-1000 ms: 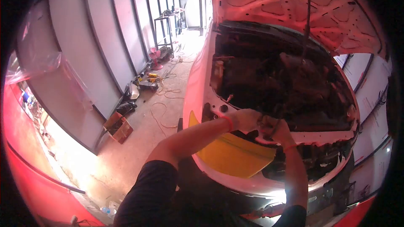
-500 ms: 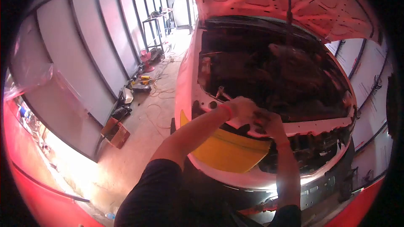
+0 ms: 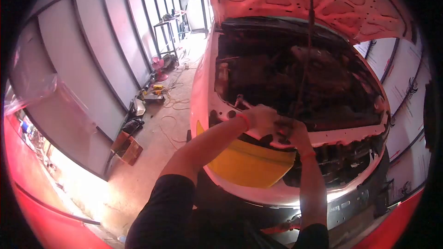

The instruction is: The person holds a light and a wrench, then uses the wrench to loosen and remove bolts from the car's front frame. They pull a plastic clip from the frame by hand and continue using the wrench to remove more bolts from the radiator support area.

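Both hands meet over the front edge of a car's engine bay. My left hand reaches in with its fingers curled, and my right hand is closed right beside it. Dark shapes lie between the fingers; I cannot tell what they hold. Just beyond my left hand a small metal part stands up from the pale front crossmember. Below my forearms, a yellow panel covers part of the car's front. A thin dark rod runs from the raised hood down towards my right hand.
The raised hood hangs over the bay. Along the left wall stand a cardboard box, a pink fan and a metal-framed table. Cables trail across the floor. Printed white sheeting lines the right side.
The view has shifted slightly. The dark rod under the hood now shows farther down, near my right hand. Both hands stay together at nearly the same spot.
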Demonstrator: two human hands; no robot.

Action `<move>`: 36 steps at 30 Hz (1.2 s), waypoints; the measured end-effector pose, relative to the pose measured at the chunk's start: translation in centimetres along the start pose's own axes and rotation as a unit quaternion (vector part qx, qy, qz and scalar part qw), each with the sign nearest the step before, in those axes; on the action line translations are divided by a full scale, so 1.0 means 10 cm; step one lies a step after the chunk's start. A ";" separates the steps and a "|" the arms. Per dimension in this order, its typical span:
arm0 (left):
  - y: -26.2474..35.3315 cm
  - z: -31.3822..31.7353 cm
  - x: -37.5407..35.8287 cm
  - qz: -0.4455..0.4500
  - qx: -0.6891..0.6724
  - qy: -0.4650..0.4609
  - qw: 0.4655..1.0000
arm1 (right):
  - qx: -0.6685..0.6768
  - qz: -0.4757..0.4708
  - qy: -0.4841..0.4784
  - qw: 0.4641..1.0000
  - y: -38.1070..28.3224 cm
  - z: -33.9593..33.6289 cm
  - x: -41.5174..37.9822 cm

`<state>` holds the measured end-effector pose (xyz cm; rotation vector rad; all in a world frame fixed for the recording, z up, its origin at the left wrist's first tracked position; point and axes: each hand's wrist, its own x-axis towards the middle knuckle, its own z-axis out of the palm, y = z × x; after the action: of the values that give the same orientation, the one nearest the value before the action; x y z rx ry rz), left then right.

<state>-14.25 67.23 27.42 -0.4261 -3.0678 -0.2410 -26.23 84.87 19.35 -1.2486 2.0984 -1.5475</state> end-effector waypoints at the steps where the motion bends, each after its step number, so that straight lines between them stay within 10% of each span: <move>1: -0.18 0.18 0.13 0.003 0.038 -0.005 0.999 | -0.065 -0.082 0.016 0.994 0.06 -0.02 0.02; 9: -0.08 0.65 0.15 0.027 0.024 0.095 0.995 | -0.023 0.016 0.003 1.000 0.05 0.00 0.02; 12: 0.19 0.02 0.01 -0.144 -0.170 -0.009 0.975 | -0.022 0.035 0.004 0.999 -0.17 -0.01 -0.05; 17: -0.05 0.07 0.10 0.011 0.035 0.013 0.999 | -0.005 -0.022 0.016 1.000 0.07 0.02 0.00; 23: -0.09 0.78 0.18 -0.013 -0.108 0.156 0.982 | 0.052 0.044 0.018 0.998 0.37 0.06 0.08; 25: -0.04 0.56 0.15 -0.029 -0.102 0.106 0.989 | -0.146 -0.084 0.063 0.984 0.28 0.03 0.05; 36: -0.11 0.51 0.18 -0.046 -0.034 0.017 0.998 | -0.096 -0.046 0.044 0.993 0.27 0.01 0.08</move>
<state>-16.34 67.51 22.37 -0.2812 -3.0561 -0.3527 -27.95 84.36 17.17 -1.3828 2.3241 -1.4910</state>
